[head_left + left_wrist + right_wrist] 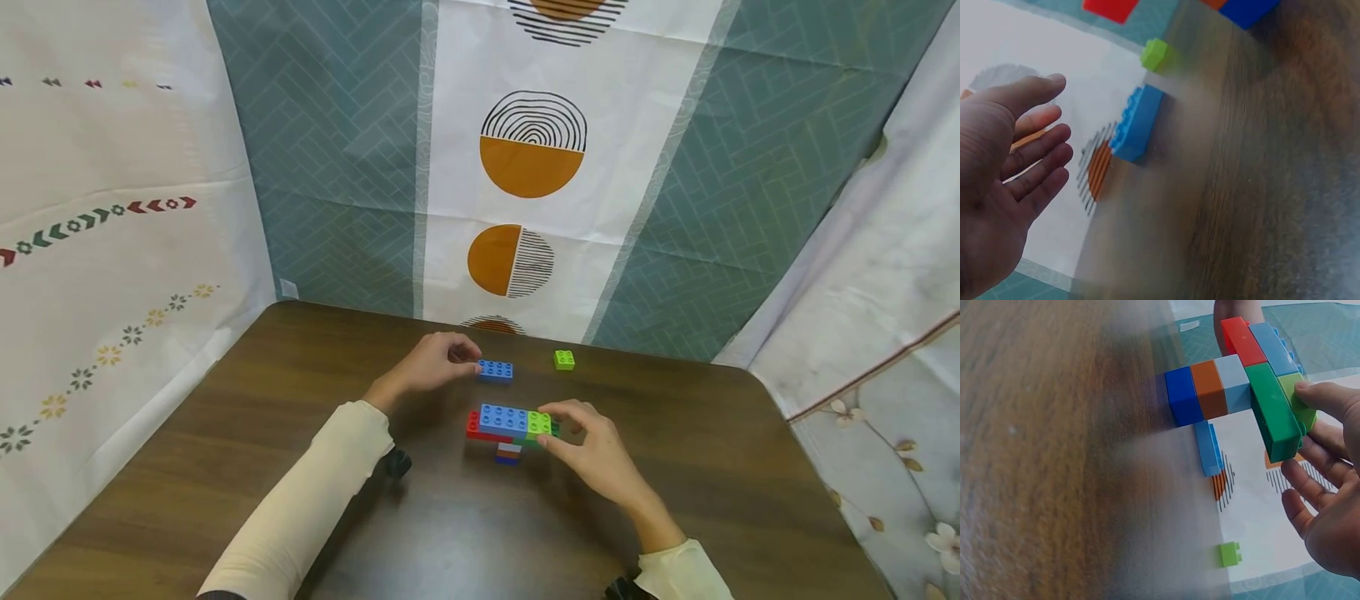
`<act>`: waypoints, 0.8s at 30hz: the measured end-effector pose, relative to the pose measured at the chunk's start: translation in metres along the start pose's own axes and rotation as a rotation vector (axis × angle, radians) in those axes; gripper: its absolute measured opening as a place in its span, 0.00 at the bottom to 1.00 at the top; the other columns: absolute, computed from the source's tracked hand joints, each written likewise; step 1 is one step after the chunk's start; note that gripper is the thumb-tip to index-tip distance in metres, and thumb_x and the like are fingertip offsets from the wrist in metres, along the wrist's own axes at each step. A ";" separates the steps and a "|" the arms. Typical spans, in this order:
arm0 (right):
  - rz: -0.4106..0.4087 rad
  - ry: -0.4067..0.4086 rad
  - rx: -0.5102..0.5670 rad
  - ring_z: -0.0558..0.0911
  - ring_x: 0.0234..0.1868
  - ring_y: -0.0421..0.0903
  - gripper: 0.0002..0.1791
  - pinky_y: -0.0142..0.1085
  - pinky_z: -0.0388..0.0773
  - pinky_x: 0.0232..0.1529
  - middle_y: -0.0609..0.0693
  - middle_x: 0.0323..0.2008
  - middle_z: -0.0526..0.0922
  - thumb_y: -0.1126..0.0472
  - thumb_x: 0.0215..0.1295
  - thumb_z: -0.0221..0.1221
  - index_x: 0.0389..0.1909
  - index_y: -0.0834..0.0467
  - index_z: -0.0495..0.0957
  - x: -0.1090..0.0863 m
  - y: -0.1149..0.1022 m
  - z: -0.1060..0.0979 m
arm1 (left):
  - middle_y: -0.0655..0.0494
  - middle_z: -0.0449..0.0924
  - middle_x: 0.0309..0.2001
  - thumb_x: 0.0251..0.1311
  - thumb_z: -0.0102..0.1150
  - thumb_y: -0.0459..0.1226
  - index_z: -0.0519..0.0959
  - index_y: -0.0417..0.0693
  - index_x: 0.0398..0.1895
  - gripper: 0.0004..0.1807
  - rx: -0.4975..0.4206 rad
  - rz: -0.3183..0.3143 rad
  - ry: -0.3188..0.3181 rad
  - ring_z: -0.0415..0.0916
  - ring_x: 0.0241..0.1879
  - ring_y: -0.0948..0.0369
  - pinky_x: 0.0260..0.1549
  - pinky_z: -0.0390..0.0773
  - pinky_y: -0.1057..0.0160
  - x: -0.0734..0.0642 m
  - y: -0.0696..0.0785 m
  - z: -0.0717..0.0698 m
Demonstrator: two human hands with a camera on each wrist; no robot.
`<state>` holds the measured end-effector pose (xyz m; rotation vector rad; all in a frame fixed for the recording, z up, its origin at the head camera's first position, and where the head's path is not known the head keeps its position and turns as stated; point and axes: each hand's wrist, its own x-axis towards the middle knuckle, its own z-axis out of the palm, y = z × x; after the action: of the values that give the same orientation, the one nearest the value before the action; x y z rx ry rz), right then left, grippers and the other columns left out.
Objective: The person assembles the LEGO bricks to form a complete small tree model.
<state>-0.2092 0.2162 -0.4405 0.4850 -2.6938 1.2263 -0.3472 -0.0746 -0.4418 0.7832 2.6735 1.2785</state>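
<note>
One brick structure point(504, 418), upright, mid-scene: a column of dark blue point(1183, 397), orange point(1209, 390) and pale point(1233, 384) bricks; above it, a red brick point(1244, 340) left and a green brick point(1274, 412) right; on top, a long blue brick point(502, 417) and, at the right end, a lime brick point(537, 424), pinched between thumb and fingers of the right hand point(596, 450). One left hand point(435, 362), farther off, loosely opened and holding nothing, just left of a loose blue brick point(496, 371); one loose lime brick point(564, 360), far right of that, on the wooden table point(465, 533).
</note>
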 end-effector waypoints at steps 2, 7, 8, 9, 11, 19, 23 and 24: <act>-0.004 0.000 0.002 0.77 0.48 0.43 0.20 0.41 0.76 0.49 0.37 0.47 0.86 0.55 0.60 0.74 0.53 0.43 0.84 0.001 0.000 0.000 | 0.55 0.86 0.48 0.63 0.71 0.44 0.84 0.49 0.52 0.17 0.000 -0.013 -0.004 0.82 0.49 0.57 0.57 0.83 0.55 0.005 -0.003 0.000; -0.007 0.002 0.001 0.78 0.49 0.45 0.20 0.41 0.77 0.49 0.38 0.47 0.86 0.55 0.60 0.74 0.53 0.43 0.84 0.001 0.002 0.001 | 0.53 0.85 0.50 0.61 0.72 0.42 0.83 0.48 0.54 0.19 -0.003 -0.047 -0.020 0.81 0.52 0.54 0.59 0.83 0.52 0.015 -0.006 0.001; -0.004 0.003 0.001 0.78 0.49 0.46 0.20 0.41 0.77 0.49 0.38 0.47 0.86 0.56 0.60 0.74 0.53 0.43 0.84 0.001 0.002 0.001 | 0.53 0.85 0.51 0.61 0.73 0.42 0.83 0.48 0.55 0.20 -0.002 -0.052 -0.026 0.81 0.53 0.54 0.60 0.82 0.52 0.017 -0.007 0.002; -0.001 0.002 0.002 0.78 0.50 0.47 0.20 0.41 0.77 0.50 0.38 0.48 0.86 0.56 0.60 0.74 0.52 0.43 0.84 0.001 0.002 0.000 | 0.52 0.85 0.52 0.60 0.73 0.41 0.82 0.48 0.55 0.20 -0.002 -0.056 -0.032 0.81 0.54 0.53 0.60 0.82 0.52 0.018 -0.007 0.002; 0.007 0.001 0.005 0.78 0.50 0.48 0.20 0.41 0.76 0.50 0.39 0.48 0.86 0.56 0.60 0.74 0.53 0.43 0.84 0.001 0.001 0.000 | 0.52 0.85 0.53 0.60 0.73 0.41 0.82 0.48 0.56 0.21 -0.001 -0.065 -0.049 0.81 0.56 0.53 0.62 0.81 0.51 0.022 -0.007 0.002; 0.021 -0.013 0.025 0.78 0.52 0.52 0.20 0.41 0.75 0.51 0.40 0.50 0.86 0.54 0.60 0.74 0.53 0.43 0.84 0.001 0.000 0.000 | 0.52 0.85 0.55 0.59 0.74 0.39 0.82 0.48 0.56 0.22 0.000 -0.119 -0.102 0.81 0.57 0.52 0.63 0.80 0.50 0.031 -0.010 0.006; 0.028 -0.008 0.022 0.78 0.52 0.50 0.20 0.41 0.75 0.51 0.40 0.49 0.86 0.55 0.60 0.74 0.53 0.42 0.84 0.001 0.001 0.000 | 0.52 0.84 0.57 0.60 0.74 0.39 0.81 0.49 0.59 0.23 0.011 -0.144 -0.121 0.80 0.58 0.52 0.63 0.80 0.51 0.034 -0.014 0.010; 0.028 -0.008 0.022 0.78 0.52 0.49 0.20 0.41 0.75 0.51 0.40 0.49 0.86 0.55 0.60 0.74 0.53 0.42 0.84 0.001 0.001 0.000 | 0.52 0.84 0.57 0.59 0.74 0.39 0.81 0.49 0.59 0.24 0.010 -0.156 -0.124 0.80 0.58 0.52 0.63 0.80 0.51 0.034 -0.016 0.011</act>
<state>-0.2107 0.2166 -0.4414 0.4574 -2.7057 1.2649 -0.3804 -0.0591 -0.4558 0.6186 2.5871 1.1426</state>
